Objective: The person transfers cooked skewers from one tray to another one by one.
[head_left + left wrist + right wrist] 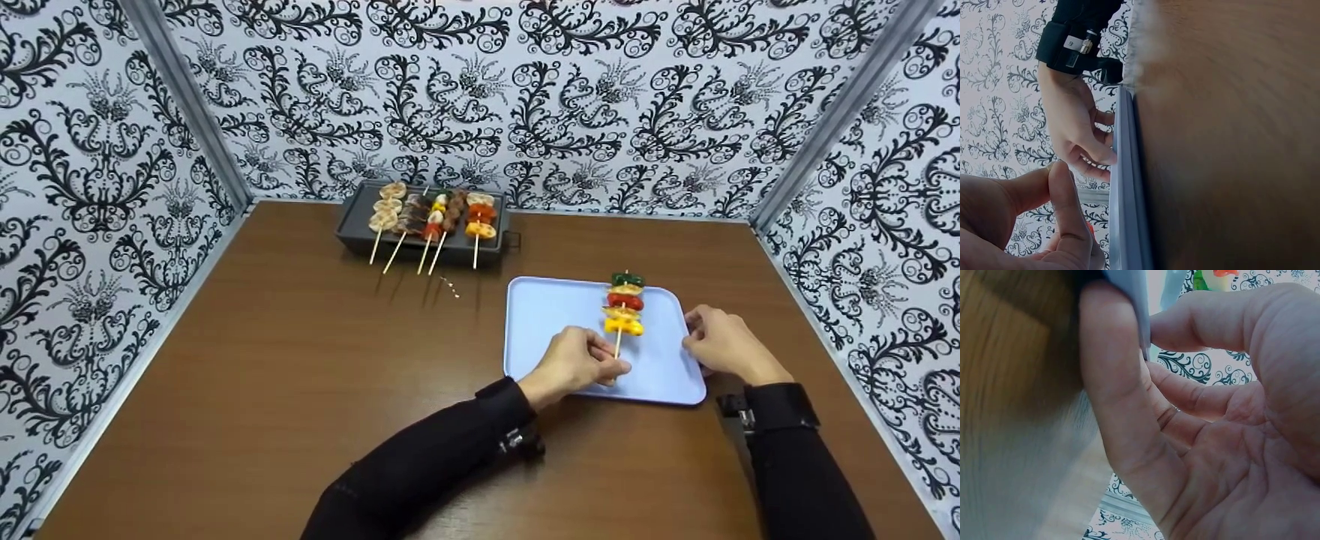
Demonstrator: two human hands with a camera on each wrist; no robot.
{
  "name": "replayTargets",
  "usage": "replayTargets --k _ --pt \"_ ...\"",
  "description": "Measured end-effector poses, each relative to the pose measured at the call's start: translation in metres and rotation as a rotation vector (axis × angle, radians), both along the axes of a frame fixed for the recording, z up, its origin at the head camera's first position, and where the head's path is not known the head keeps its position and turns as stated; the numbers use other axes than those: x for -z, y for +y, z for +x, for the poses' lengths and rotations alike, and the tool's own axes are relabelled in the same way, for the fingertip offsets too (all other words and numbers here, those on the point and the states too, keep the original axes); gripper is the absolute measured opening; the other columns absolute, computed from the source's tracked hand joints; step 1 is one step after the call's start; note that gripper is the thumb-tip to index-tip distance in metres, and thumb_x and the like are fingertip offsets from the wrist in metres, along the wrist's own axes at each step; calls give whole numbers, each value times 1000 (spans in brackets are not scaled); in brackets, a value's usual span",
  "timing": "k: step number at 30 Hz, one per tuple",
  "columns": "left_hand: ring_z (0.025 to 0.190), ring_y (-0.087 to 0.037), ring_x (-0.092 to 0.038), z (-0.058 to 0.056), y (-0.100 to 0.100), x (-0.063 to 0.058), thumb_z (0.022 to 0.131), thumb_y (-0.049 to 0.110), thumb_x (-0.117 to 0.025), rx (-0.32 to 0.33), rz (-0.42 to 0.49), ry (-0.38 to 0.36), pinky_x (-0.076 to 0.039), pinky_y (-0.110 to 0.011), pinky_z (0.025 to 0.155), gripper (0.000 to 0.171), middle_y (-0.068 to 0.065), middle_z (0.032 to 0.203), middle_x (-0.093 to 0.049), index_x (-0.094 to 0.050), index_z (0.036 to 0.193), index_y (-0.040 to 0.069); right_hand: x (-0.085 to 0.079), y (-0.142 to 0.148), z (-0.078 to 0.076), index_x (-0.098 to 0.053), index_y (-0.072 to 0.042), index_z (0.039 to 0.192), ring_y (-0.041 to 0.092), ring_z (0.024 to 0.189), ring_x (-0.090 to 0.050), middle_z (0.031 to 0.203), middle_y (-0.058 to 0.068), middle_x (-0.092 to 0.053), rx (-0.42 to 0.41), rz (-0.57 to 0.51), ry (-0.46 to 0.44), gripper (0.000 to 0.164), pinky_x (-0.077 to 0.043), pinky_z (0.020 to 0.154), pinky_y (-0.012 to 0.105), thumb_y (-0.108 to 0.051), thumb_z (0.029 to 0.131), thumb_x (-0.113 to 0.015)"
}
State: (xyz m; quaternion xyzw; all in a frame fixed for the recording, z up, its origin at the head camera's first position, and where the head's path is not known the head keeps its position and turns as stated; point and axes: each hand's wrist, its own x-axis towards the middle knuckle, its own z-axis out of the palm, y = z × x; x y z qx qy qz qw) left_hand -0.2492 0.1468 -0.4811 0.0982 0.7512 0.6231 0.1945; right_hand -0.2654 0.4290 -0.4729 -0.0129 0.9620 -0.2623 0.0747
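Observation:
My left hand (pixel 574 360) pinches the bare stick end of a vegetable skewer (pixel 625 301) threaded with green, red and yellow pieces. The skewer lies over the right half of a light blue tray (pixel 551 315), its tip pointing to the back. At the tray's right edge, my right hand (pixel 727 345) grips the rim. In the right wrist view the thumb is on the inner face of the tray (pixel 1131 287) and a finger is on its underside. The left wrist view shows thumb and finger pressed together, the stick mostly hidden.
Behind and left of the tray stands a dark grey grill pan (pixel 346 223) with side handles. Several food skewers (pixel 433 217) lie across it, sticks jutting over the front edge. Small pale crumbs (pixel 451 287) lie on the brown table (pixel 300 352). Patterned walls (pixel 480 105) enclose the back and sides.

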Motion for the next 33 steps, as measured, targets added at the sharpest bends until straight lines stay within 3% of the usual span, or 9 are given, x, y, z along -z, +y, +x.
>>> replayTargets --k 12,19,26,29,33 --pt "56 -10 -70 14 33 -2 74 16 -93 12 -53 16 -56 -20 52 25 3 64 -70 -69 79 12 -2 0 -1 -53 8 130 19 72 -69 101 23 -70 -11 -1 5 44 -61 54 30 -11 92 -60" --pt "52 -12 -69 20 43 0 73 14 -93 16 -32 -35 -65 -36 64 27 1 61 -70 -68 79 10 -2 0 -3 -53 7 133 22 78 -71 112 31 -69 -4 -35 -36 42 -63 57 32 -11 95 -59" --pt "61 -19 -76 24 48 -1 76 6 -90 43 2 -52 -65 -37 65 24 -3 66 -72 -71 90 3 -3 3 -3 -51 6 135 21 77 -69 114 31 -67 -2 -56 -61 43 -64 59 34 -12 97 -58" --pt "64 -16 -75 26 51 -1 76 1 -88 59 10 -46 -65 -34 63 26 -4 71 -73 -71 96 1 -3 4 -2 -51 6 135 21 75 -69 113 31 -67 -2 -67 -62 44 -64 59 34 -12 97 -59" --pt "67 -7 -72 28 53 -2 77 3 -89 108 -52 -8 -63 -24 61 33 -1 79 -76 -73 106 3 -2 5 -1 -50 6 135 20 74 -69 112 30 -67 3 -74 -73 44 -64 59 34 -13 97 -59"
